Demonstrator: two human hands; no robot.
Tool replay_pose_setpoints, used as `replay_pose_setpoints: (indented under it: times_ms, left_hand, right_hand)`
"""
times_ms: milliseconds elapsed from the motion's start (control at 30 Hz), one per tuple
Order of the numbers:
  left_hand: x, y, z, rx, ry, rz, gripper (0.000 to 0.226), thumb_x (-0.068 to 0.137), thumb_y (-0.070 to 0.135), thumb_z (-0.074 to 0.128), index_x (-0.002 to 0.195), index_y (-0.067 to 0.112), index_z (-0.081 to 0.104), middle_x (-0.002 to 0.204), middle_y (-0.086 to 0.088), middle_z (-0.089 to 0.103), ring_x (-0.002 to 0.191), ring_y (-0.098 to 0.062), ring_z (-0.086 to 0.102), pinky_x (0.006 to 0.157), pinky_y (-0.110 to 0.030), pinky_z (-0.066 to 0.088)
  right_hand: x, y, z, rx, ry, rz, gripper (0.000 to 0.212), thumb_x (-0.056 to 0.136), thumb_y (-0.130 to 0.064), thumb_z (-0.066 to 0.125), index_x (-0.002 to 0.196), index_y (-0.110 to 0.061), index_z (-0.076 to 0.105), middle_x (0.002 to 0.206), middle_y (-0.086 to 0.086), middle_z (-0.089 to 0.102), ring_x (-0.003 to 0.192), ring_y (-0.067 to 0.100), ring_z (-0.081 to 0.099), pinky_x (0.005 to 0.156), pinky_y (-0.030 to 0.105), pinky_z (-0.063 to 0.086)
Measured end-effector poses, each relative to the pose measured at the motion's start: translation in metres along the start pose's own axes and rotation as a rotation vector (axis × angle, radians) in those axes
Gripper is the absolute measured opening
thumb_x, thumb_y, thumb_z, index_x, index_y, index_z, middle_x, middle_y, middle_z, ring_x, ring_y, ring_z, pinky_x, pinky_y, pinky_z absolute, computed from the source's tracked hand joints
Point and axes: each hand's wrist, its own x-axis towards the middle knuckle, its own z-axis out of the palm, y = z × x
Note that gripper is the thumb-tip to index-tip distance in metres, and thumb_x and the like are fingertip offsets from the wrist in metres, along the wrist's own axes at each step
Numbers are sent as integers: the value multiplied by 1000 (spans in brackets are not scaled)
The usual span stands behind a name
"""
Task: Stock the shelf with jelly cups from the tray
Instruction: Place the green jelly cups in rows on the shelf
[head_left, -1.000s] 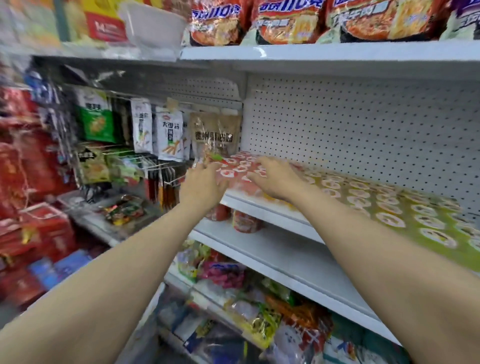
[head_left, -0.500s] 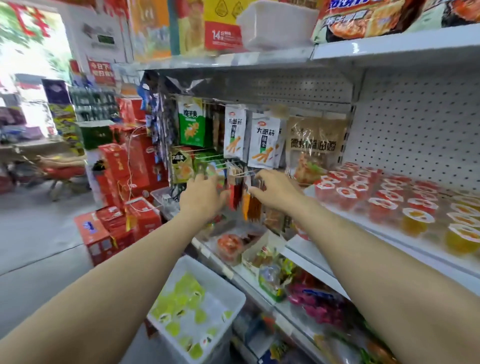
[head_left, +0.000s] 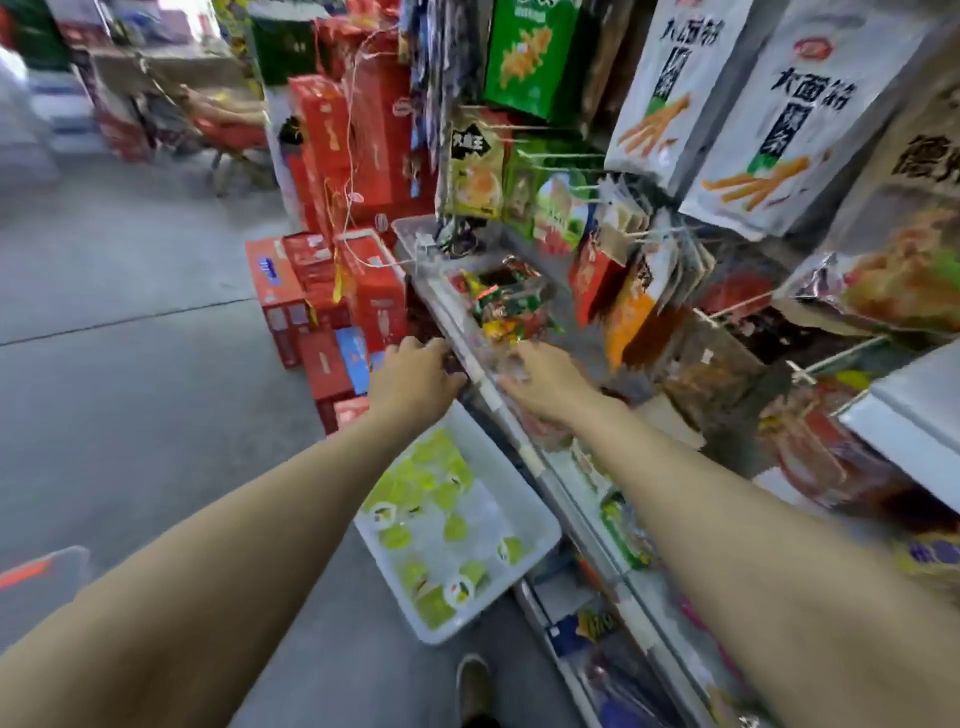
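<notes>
A white tray (head_left: 519, 499) lies on the floor beside the shelf unit and holds several green jelly cups (head_left: 447, 488). My left hand (head_left: 413, 376) hangs above the tray's far end with loosely curled fingers and holds nothing. My right hand (head_left: 545, 382) reaches over the low shelf edge (head_left: 483, 379), fingers relaxed and empty. The shelf with the stocked jelly cups is out of view, apart from a white shelf corner (head_left: 914, 415) at the right.
Red gift boxes (head_left: 332, 291) are stacked on the floor left of the shelves. Hanging snack packets (head_left: 769, 119) crowd the pegs above. A clear bin of wrapped snacks (head_left: 504, 301) sits on the low shelf. My shoe (head_left: 475, 686) stands near the tray. Grey floor stretches left.
The view has swung down and left, from the jelly shelf to the tray on the floor. Both hands have come off the shelf and dropped toward the tray, still empty.
</notes>
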Motion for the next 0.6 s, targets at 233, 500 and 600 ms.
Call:
replay_pose_setpoints:
  times_ms: [233, 500, 600]
  left_hand:
    - [29, -60, 141, -23, -306, -237, 56, 92, 50, 57, 140, 25, 47, 133, -14, 52, 123, -36, 49, 98, -43, 45]
    - [0, -102, 271, -146, -607, -436, 58, 93, 46, 60, 143, 21, 45, 133, -17, 51, 120, -34, 53, 97, -40, 44]
    - [-18, -114, 307, -183, -647, -523, 60, 92, 44, 63, 143, 18, 45, 131, -18, 52, 120, -35, 51, 98, -39, 41]
  right_hand:
    - [67, 59, 128, 22, -340, 21, 51, 94, -46, 59, 132, -13, 55, 130, 11, 58, 119, 32, 56, 94, 41, 48]
    - [71, 126, 259, 63, -726, 131, 57, 97, -48, 57, 142, -15, 47, 141, 9, 53, 124, 28, 53, 95, 38, 47]
    - [73, 139, 298, 105, -790, 160, 56, 95, -46, 60, 140, -15, 48, 141, 10, 54, 126, 28, 53, 100, 40, 46]
